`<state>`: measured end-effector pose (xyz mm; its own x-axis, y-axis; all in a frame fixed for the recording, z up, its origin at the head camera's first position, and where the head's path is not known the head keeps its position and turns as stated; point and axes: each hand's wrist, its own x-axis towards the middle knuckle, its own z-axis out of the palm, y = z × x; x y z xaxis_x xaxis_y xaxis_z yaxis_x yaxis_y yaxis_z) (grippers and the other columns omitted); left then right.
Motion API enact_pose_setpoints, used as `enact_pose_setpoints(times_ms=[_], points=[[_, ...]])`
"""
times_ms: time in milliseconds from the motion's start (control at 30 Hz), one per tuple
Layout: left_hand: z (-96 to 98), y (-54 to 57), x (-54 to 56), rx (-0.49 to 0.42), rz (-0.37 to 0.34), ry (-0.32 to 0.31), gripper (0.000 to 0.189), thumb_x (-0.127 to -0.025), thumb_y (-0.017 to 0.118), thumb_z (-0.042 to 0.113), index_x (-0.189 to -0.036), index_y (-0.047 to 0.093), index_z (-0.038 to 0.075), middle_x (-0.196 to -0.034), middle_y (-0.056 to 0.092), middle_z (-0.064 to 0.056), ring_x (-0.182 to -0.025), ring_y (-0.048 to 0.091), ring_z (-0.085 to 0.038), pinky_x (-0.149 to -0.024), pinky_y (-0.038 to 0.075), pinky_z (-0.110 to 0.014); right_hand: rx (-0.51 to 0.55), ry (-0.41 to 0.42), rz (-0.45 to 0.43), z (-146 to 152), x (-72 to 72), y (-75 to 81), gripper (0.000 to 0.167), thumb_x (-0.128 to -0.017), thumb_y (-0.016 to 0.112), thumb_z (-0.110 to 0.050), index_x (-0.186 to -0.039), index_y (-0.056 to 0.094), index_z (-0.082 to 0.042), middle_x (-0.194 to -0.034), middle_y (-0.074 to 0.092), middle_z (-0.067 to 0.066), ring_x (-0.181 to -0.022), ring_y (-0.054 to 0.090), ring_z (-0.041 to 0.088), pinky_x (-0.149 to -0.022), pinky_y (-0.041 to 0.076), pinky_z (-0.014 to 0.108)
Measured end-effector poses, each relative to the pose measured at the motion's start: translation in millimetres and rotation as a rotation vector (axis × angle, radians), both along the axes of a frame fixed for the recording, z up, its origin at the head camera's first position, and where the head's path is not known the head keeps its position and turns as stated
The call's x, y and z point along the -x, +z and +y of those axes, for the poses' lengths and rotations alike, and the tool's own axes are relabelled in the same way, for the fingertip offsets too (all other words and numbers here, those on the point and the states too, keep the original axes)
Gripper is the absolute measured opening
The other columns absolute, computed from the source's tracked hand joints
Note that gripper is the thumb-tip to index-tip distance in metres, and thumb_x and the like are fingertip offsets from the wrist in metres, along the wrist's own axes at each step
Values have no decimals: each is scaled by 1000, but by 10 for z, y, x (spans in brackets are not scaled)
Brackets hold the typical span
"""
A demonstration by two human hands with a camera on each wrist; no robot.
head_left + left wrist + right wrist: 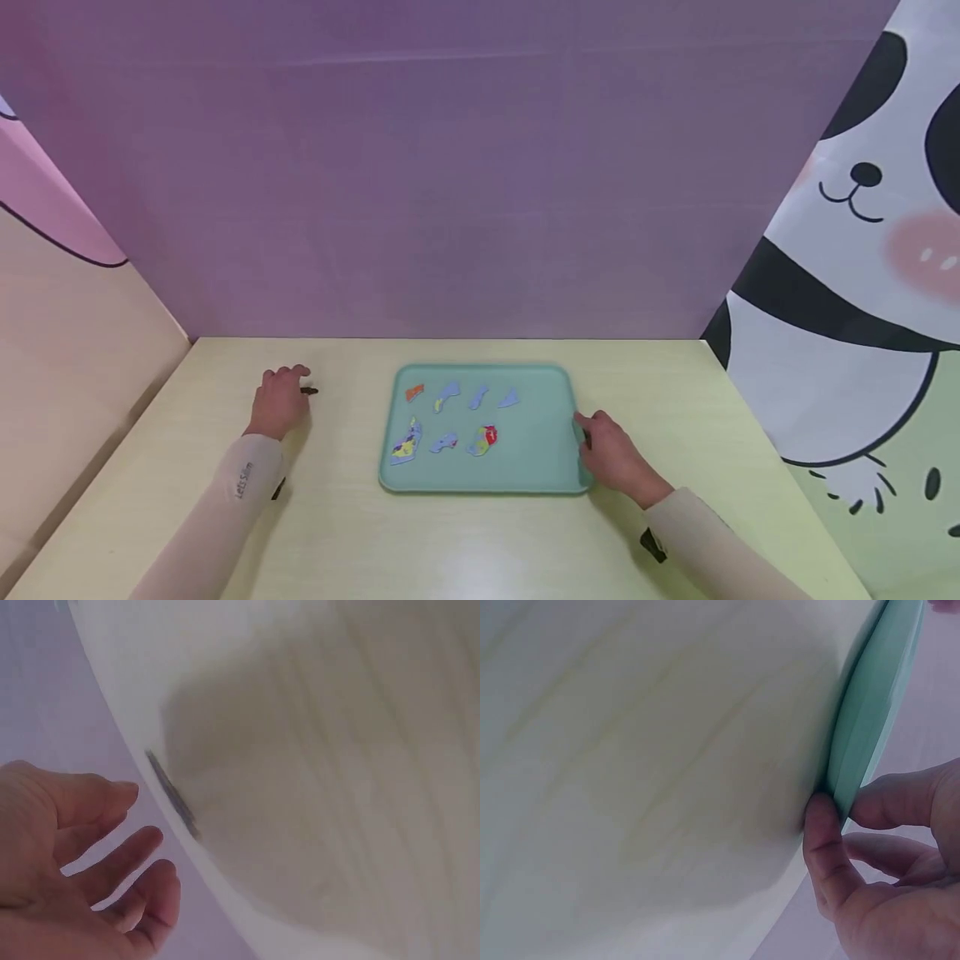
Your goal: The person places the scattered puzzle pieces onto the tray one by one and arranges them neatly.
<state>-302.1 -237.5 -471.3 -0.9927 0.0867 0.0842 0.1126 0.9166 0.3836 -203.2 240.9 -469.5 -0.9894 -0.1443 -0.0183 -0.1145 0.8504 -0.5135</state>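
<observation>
A teal tray (536, 450) lies on the table with several small, irregular flat pieces on it. At its right edge, my right hand (609, 451) pinches the rim between thumb and fingers; the right wrist view shows the tray's side (866, 712) between them. My left hand (279, 402) is over the table left of the tray, fingers loosely bent and holding nothing. Close to its fingertips is a small dark object (310, 390), a thin dark strip (172, 795) in the left wrist view.
On the tray, an orange piece (414, 392) is at the far left, and a piece with red and green (483, 440) is in the nearer row. Behind the pale wooden table (465, 550) rises a purple wall (450, 192). A panda picture (847, 292) covers the right side.
</observation>
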Motion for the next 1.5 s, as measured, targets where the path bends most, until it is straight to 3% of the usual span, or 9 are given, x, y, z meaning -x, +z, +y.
enact_pose_setpoints(times_ms=[300,633,800,967,1167,1367,1500], points=[[-201,-99,83,-26,-78,-32,25,-86,59,0,-111,59,-6,-102,58,-25,-97,46,-44,-81,41,-55,5,-16,8,-7,1,-9,47,-85,51,8,-130,43,17,-83,43,11,-68,41,18,-59,38,30],[-146,25,40,-26,-200,-43,25,-88,58,2,-111,53,-9,-99,56,-27,-93,52,-40,-82,42,-52,8,-5,15,9,-36,34,46,-85,49,8,-129,43,17,-84,44,12,-67,40,19,-58,38,30],[-104,48,-8,-39,-227,-75,19,-88,59,2,-104,57,-6,-99,54,-23,-88,53,-34,-76,45,-47,9,-13,3,14,-55,55,46,-85,49,8,-130,43,17,-84,43,11,-67,40,19,-58,38,30],[-69,100,-65,-3,-230,-96,28,-85,64,11,-107,56,-5,-99,56,-20,-84,55,-30,-72,45,-45,17,-14,1,17,-66,65,47,-85,50,7,-131,43,16,-84,43,11,-68,40,19,-59,38,30],[-30,139,-115,-66,-301,-92,30,-93,57,16,-111,50,-8,-92,60,-18,-72,56,-24,-61,47,-36,18,-4,11,17,-71,55,46,-85,50,7,-130,43,17,-83,43,11,-68,41,19,-58,38,29],[25,136,-131,-95,-245,-83,29,-85,63,10,-106,51,-6,-92,60,-18,-72,55,-23,-60,46,-35,15,-5,20,22,-66,38,46,-86,51,7,-130,43,17,-84,44,12,-68,41,18,-59,39,29],[187,149,-132,-104,-142,-148,20,-86,64,13,-97,54,-1,-80,62,-9,-62,55,-18,-55,45,-32,20,0,32,29,-65,29,46,-85,51,8,-129,43,18,-83,44,11,-66,40,18,-56,38,27]])
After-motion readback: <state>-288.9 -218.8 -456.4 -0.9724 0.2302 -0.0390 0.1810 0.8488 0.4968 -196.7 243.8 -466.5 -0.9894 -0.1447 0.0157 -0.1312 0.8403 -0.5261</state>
